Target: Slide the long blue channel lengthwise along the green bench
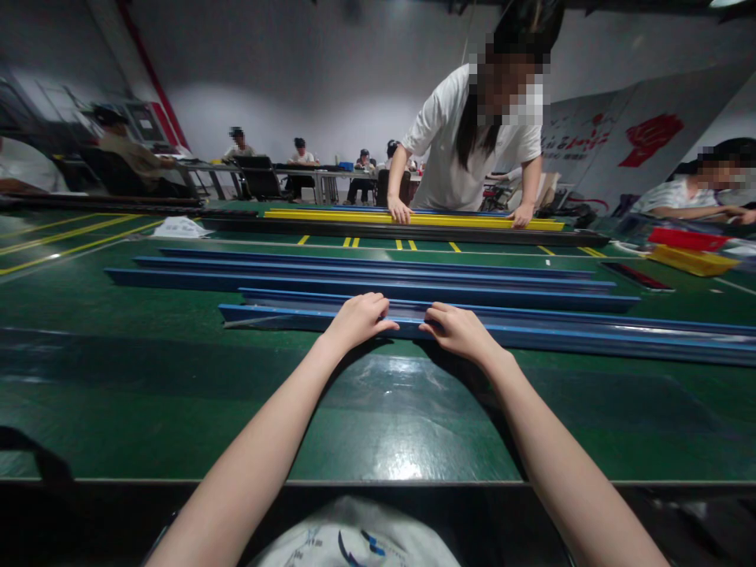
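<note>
- Channel [561,340], blue, long: frame centre to right edge, on green tabletop [177,417].
- Left hand [359,319]: thumb and curled fingers pinching Channel.
- Right hand [457,327]: likewise pinching, apart from the left.
- Blue strips [295,283]: mid-frame, beyond Channel.
- Yellow strip [461,220]: upper centre, under co-worker's hands [400,209].

person's white top [348,513]: pale fabric, rounded outline at the lower edge of view | print on it: dark curved stroke [347,550], blue patch [374,542], small dark lettering [309,540] too blurred to read | left hand [357,322] and right hand [457,331]: bare | forearms [276,429]: bare, slender
</note>
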`<state>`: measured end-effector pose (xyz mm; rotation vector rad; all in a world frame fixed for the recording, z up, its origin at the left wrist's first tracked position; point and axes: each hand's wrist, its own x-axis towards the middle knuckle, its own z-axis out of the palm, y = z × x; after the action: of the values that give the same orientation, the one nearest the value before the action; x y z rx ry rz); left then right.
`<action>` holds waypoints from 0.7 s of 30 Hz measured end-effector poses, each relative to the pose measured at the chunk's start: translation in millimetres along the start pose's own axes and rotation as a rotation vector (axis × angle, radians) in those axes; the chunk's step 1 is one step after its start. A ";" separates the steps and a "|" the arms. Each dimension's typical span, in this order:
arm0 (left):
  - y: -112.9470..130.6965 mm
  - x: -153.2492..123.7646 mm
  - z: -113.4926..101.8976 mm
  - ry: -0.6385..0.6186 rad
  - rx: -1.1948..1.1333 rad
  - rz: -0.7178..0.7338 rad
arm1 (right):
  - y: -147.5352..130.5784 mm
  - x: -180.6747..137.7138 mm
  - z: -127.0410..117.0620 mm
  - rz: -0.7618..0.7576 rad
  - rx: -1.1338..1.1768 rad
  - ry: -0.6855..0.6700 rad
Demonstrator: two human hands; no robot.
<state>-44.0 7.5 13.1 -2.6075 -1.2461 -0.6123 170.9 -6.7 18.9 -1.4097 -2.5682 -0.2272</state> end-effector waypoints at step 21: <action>0.0 -0.5 2.3 -0.015 0.001 0.032 | 20.5 -7.3 -8.9 0.100 -0.045 -0.021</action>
<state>-43.6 7.9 10.8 -2.6305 -1.2056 -0.5869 193.0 -3.9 26.4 -1.5602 -2.5152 -0.2569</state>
